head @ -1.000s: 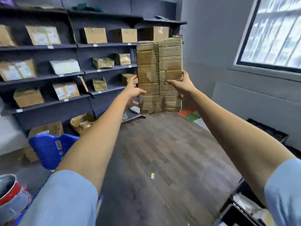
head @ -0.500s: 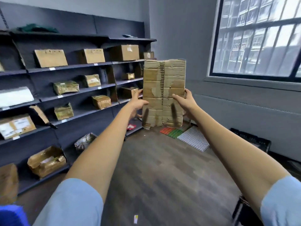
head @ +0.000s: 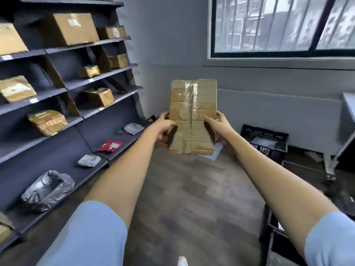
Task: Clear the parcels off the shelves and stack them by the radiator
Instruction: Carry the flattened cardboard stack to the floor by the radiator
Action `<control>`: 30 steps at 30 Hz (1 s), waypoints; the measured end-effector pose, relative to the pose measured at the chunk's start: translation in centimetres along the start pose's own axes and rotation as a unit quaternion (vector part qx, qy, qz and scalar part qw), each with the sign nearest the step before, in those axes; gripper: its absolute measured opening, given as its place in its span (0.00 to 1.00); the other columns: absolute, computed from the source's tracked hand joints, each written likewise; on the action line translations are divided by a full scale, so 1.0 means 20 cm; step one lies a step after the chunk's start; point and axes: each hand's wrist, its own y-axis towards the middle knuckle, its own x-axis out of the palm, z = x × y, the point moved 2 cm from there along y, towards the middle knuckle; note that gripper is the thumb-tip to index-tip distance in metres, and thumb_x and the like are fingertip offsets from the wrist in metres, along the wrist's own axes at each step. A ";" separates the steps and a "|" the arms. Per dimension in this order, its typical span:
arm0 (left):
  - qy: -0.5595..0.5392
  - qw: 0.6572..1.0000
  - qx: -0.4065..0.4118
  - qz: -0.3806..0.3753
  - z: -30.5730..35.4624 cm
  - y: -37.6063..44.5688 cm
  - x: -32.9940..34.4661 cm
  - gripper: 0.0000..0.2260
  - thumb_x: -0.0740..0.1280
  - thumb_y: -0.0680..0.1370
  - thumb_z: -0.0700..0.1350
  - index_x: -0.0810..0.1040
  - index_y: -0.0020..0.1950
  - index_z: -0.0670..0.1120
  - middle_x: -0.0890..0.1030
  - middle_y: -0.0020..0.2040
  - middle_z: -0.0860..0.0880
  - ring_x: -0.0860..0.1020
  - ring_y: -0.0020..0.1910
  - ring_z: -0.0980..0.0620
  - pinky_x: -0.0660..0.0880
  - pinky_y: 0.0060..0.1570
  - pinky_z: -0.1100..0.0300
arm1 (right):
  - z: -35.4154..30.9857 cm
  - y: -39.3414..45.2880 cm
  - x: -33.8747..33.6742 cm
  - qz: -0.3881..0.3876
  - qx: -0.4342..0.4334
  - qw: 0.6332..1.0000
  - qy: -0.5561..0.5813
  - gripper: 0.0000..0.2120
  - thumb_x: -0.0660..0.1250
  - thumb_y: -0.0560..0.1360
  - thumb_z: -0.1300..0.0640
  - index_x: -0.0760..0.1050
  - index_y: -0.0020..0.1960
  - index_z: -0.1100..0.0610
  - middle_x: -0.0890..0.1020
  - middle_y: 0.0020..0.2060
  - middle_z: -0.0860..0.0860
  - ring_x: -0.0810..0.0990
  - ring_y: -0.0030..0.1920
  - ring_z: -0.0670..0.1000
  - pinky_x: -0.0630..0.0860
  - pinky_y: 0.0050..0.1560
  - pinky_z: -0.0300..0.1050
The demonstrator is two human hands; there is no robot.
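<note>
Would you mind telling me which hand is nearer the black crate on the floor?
Right. The right hand grips the cardboard parcel on the side facing the black crate; the left hand holds the parcel's far side.

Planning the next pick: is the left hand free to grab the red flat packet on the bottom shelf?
Probably not yet: the left hand grips the tall cardboard parcel with the right hand; the red flat packet lies uncovered.

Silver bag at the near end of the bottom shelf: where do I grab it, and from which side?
Probably the raised, crumpled rim of the silver bag, taken from the open aisle side, reaching in over the shelf edge. It lies slumped and soft, so a pinch on the folds should hold better than its flat body.
</note>
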 end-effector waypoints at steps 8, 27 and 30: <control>0.031 0.993 -0.084 -0.072 0.08 1.12 0.01 0.29 0.62 0.79 0.40 0.53 0.76 0.54 0.62 0.74 0.44 0.64 0.70 0.39 0.68 0.57 0.33 | 0.05 0.97 0.06 0.047 0.061 0.997 -0.031 0.32 0.68 0.74 0.52 0.59 0.74 0.58 0.76 0.64 0.55 0.76 0.47 0.48 0.74 0.43 0.38; 0.089 0.963 -0.179 -0.182 0.45 3.63 0.60 0.27 0.59 0.80 0.41 0.54 0.76 0.55 0.56 0.77 0.46 0.65 0.69 0.38 0.69 0.59 0.45 | 0.31 3.46 -0.35 0.072 0.219 0.968 -0.099 0.25 0.65 0.76 0.48 0.70 0.67 0.61 0.75 0.64 0.57 0.75 0.63 0.58 0.73 0.62 0.54; 0.058 0.962 -0.199 -0.180 0.47 3.98 0.72 0.29 0.59 0.80 0.40 0.50 0.77 0.54 0.53 0.78 0.45 0.60 0.72 0.36 0.66 0.64 0.41 | 0.34 3.85 -0.41 0.088 0.200 0.965 -0.144 0.22 0.64 0.76 0.48 0.73 0.64 0.61 0.78 0.57 0.56 0.77 0.56 0.57 0.77 0.53 0.48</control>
